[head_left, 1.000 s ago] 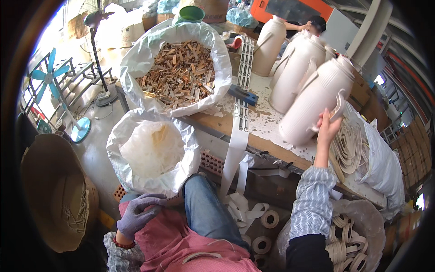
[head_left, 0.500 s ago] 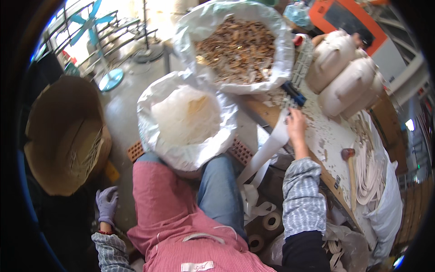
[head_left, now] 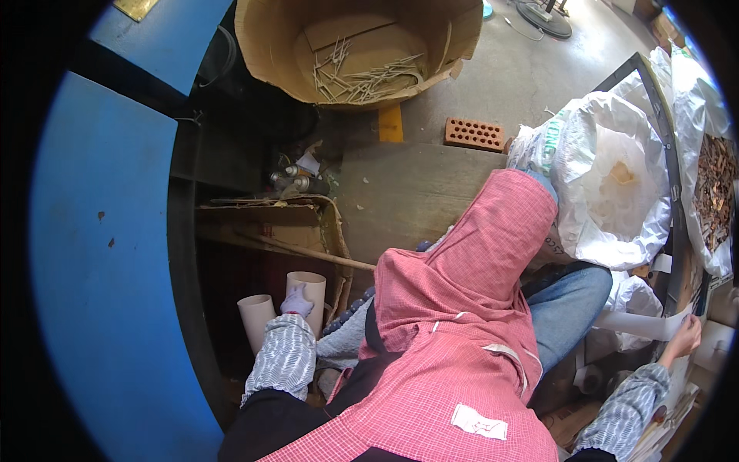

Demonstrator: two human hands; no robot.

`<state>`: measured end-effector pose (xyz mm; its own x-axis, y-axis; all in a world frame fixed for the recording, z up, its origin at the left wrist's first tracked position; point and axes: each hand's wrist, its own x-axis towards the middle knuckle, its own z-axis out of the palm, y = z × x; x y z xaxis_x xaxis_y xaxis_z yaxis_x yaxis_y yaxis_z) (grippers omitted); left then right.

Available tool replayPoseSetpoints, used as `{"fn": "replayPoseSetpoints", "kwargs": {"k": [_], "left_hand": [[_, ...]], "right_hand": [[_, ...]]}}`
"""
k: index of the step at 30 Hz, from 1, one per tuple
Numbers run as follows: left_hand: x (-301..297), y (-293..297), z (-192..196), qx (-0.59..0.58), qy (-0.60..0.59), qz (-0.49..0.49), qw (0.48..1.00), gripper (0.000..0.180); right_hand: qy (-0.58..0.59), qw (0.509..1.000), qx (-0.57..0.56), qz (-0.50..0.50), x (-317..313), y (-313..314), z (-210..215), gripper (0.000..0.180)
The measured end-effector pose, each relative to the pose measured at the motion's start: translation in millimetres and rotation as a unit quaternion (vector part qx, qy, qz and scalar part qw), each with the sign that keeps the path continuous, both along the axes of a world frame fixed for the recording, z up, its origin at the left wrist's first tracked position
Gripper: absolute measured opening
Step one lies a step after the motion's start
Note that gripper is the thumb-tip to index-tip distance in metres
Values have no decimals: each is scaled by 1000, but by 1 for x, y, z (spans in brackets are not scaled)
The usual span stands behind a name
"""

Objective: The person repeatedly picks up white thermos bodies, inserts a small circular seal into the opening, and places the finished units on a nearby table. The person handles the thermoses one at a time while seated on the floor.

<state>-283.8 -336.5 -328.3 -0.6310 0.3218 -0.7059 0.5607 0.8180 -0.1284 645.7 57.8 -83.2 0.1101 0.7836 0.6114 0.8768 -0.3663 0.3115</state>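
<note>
1. The white tube (head_left: 317,296) stands nearly upright low on the person's left, in or just beside an open cardboard box (head_left: 296,233); the dark there hides its foot. A second tube (head_left: 257,322) stands just to its left, leaning a little.
2. The tube looks stiff and hollow, probably light for its bulk. The outside seems smooth, so it may slip a little; a glove should help. The open rim looks like the handiest place to take hold, with fingers on one side of the wall and thumb on the other.
3. The white strip (head_left: 639,323) lies at the right, near the white bag (head_left: 654,231). It looks thin, soft and light, likely to bend or crease; an end or edge is best pinched flat.
4. The gloved left hand (head_left: 298,300) is at the near side of the tube's rim and appears to touch it. Its fingers look bent, but I cannot tell whether they grip the wall.
5. The bare right hand (head_left: 683,336) is at the strip's far end, fingers close together rather than spread; whether they pinch it, I cannot tell.
</note>
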Motion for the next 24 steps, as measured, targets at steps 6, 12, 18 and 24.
{"fn": "replayPoseSetpoints", "kwargs": {"k": [6,12,18,24], "left_hand": [[23,57,-29,-44,-58,-60,996,79],[-34,30,7,25,59,-49,997,35],[79,217,280,484,59,-394,779,23],[229,260,330,476,-241,-710,459,35]], "right_hand": [[23,982,54,180,-69,-24,51,13],[355,894,31,273,-135,-4,37,21],[692,617,-172,333,-346,6,-8,47],[879,276,-184,341,-402,33,-14,83]]}}
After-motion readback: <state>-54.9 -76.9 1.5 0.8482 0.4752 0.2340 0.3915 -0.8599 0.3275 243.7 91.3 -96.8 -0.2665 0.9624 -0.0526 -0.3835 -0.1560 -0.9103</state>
